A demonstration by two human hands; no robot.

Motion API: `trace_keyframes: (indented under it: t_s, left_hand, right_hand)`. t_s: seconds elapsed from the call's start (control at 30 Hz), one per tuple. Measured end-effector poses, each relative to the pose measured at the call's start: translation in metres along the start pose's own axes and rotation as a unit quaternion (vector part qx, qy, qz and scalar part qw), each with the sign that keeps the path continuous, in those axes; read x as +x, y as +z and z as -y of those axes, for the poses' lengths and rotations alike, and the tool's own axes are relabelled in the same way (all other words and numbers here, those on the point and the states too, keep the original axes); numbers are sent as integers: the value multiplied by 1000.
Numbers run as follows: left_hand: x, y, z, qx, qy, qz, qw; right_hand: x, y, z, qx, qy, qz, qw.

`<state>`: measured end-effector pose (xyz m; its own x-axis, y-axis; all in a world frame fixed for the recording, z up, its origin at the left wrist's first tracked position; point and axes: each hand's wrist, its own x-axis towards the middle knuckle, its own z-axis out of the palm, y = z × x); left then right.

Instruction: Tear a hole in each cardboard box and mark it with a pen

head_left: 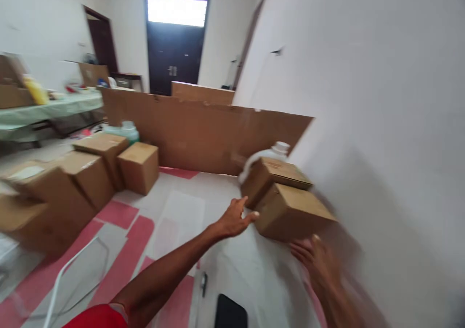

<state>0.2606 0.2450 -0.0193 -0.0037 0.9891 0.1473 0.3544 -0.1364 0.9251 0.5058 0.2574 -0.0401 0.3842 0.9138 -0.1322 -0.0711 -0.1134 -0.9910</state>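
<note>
A brown cardboard box (294, 211) sits on the floor by the right-hand wall, with a second cardboard box (278, 173) right behind it. My left hand (236, 217) reaches to the near box's left side, thumb and fingers apart and nothing in it. Just below the box's front right corner is my right hand (319, 260), blurred, its fingers stretched out. Whether either hand touches the cardboard I cannot tell. A white-capped jug (280, 148) stands behind both boxes.
Several cardboard boxes (87, 173) line the left, near a jug (129, 130). A tall cardboard sheet (196, 134) closes off the far side. A black phone-like object (230, 312), a small dark object (204, 284) and a white cable (60, 279) lie on the floor with pink strips (119, 214).
</note>
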Motion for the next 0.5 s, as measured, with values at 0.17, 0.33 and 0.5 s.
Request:
trace_keyframes:
  t_s: [0.17, 0.33, 0.5]
  left_hand:
    - [-127, -96, 38, 16, -42, -218, 975]
    - [-180, -190, 44, 58, -69, -394, 915]
    - [-132, -260, 67, 28, -146, -457, 877]
  right_hand:
    - [-64, 64, -50, -79, -28, 139, 987]
    - [-167, 200, -54, -103, -63, 378, 918]
    - [-206, 319, -46, -81, -82, 417, 902]
